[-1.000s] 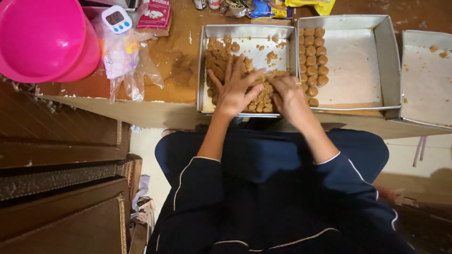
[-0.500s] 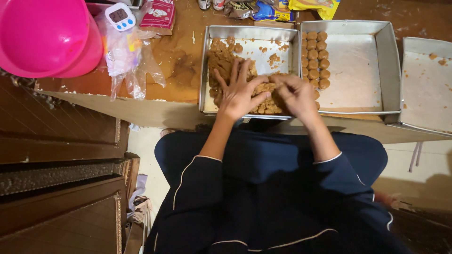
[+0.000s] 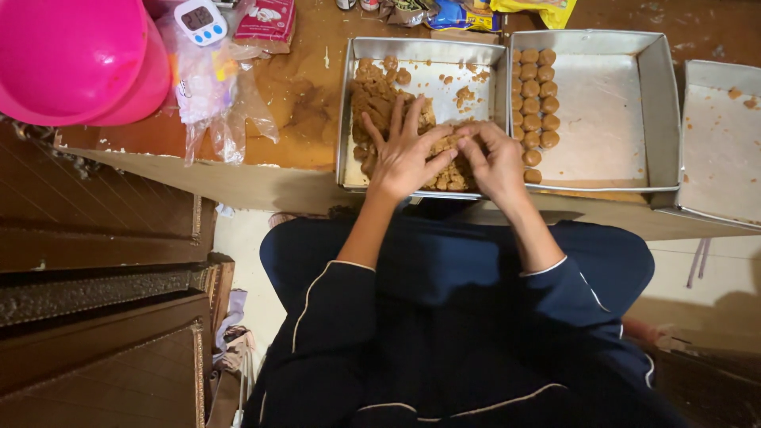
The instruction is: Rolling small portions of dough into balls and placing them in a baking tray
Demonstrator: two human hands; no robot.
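Observation:
A metal tray [image 3: 346, 111] on the wooden table holds a mass of brown dough [image 3: 374, 101] and crumbs. My left hand [image 3: 403, 154] lies flat on the dough with fingers spread. My right hand [image 3: 495, 158] is beside it, fingers curled and pinching dough at the tray's near right corner. A second, larger metal tray [image 3: 610, 111] to the right holds two columns of small round dough balls [image 3: 537, 99] along its left side.
A third tray [image 3: 717, 135] with a few crumbs sits at the far right. Pink bowls [image 3: 75, 59], a small white timer [image 3: 200, 20], a clear plastic bag [image 3: 218, 95] and packets lie at the left and back. Dark wooden furniture stands at lower left.
Both hands have shifted slightly and drawn closer together over the dough; the right hand's fingers now curl into it beside the left hand.

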